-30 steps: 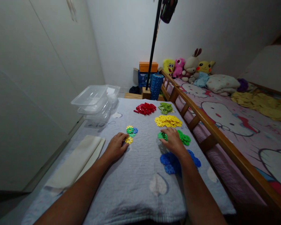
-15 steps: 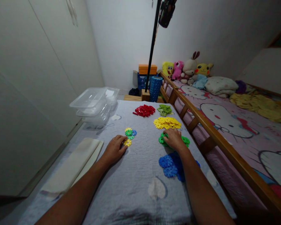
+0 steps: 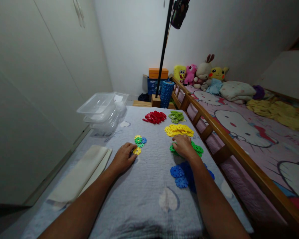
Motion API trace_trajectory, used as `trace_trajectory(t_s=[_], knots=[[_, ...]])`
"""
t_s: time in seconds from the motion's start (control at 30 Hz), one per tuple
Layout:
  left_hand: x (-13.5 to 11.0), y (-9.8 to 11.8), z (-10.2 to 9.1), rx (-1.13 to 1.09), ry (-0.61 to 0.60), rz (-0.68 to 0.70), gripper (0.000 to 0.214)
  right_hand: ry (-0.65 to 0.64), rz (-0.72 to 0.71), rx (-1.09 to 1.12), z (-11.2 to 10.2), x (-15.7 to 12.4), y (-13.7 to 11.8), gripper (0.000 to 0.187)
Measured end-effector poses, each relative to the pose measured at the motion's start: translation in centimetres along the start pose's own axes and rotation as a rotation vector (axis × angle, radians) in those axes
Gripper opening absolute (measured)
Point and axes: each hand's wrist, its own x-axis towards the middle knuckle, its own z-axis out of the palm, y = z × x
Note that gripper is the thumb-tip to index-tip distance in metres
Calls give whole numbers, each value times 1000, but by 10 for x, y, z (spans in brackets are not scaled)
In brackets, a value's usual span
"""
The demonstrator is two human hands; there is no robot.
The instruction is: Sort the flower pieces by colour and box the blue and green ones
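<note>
My left hand (image 3: 124, 156) rests on the cloth, thumb and fingers closed on the left edge of a yellow notched disc (image 3: 137, 151). That disc is at the near end of a small cluster of yellow, green and blue notched discs (image 3: 138, 140). Over on the right, my right hand (image 3: 183, 145) reaches onto a pile of green notched discs (image 3: 198, 149), its thumb and forefinger apart; the hand covers part of the pile. Nearer me, under my right forearm, are blue notched discs (image 3: 181, 181). Just beyond the right hand is a yellow disc pile (image 3: 179, 129).
Red pieces (image 3: 154, 117) and light green pieces (image 3: 176, 117) lie at the table's far end. Clear plastic containers (image 3: 97, 106) are stacked at the back left, a folded cream cloth (image 3: 79, 174) nearer. A wooden bed rail (image 3: 214, 137) borders the right side.
The view has shifted slightly, moving everything a little to the right in the picture. My right hand has moved very slightly over the green discs; the left stays at the yellow disc.
</note>
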Motion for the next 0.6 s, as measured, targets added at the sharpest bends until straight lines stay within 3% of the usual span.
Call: trace_trajectory(t_s=[0.3,0.6], knots=[[-1,-1,2,42,65,-5,33,-126,-380,136,18,28,-94,31],[-2,-3,2,155,107,-59,38,-61,-339,163,38,63,-136,40]])
